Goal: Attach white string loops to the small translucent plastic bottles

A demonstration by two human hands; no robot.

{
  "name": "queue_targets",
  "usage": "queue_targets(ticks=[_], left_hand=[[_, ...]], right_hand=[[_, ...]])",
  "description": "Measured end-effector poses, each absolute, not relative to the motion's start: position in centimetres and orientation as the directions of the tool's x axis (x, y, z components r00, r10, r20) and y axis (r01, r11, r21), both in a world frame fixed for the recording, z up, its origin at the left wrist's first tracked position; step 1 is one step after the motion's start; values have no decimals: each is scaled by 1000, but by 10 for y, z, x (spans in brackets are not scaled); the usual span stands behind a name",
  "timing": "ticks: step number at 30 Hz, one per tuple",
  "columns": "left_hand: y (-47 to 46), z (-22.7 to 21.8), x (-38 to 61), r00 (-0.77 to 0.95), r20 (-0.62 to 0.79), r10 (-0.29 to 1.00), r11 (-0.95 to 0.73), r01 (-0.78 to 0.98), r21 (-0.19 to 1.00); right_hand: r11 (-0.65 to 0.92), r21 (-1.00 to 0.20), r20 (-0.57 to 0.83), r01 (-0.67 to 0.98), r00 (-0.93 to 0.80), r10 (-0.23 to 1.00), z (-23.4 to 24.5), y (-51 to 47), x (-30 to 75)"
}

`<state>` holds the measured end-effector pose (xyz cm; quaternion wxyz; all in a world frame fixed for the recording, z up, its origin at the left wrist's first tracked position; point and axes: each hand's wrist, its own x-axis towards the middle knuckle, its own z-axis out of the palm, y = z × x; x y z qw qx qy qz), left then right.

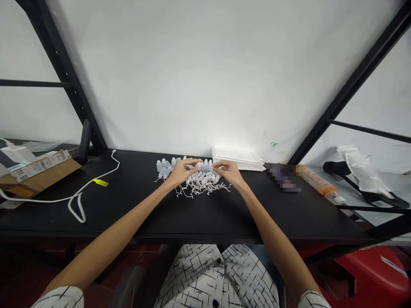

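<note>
Both my hands meet over the middle of the black table. Between the thumb and forefinger of my left hand (182,172) is a small translucent plastic piece (199,166). My right hand (230,172) is pinched close to its right; whatever those fingertips hold is too small to make out. Similar frosted, bottle-shaped plastic pieces (164,164) stand and lie in a row behind the hands, partly hidden by them. Just below the fingers spreads a heap of small white parts with thin curly tails (203,184).
A stack of white flat sheets or envelopes (237,158) lies against the wall. Left are a white cable (96,177) with a yellow tag and a cardboard box (45,173). On the right sit a blurred dark item (284,179) and an orange tube (317,182). Black frame posts flank the table.
</note>
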<state>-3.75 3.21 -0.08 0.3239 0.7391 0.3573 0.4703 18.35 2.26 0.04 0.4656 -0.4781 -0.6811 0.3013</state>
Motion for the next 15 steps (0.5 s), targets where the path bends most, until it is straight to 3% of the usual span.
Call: queue_targets(ticks=[2,5,11,15], left_hand=[[29,-5,-32,361,492,792,-588,235,774],[23,-13,-31,331,509,795,-594,251,764],[20,-22,-36,255,485,837,-544,285,789],[23,-24,-36,284,471,835,-542,285,790]], right_hand=[[365,-897,360,250,-70,931,6,32,178],[370,-896,380,245,-11,925,13,41,162],[460,-679,485,572,-121,866,11,22,142],[477,-563,519,675,-160,839,8,9,141]])
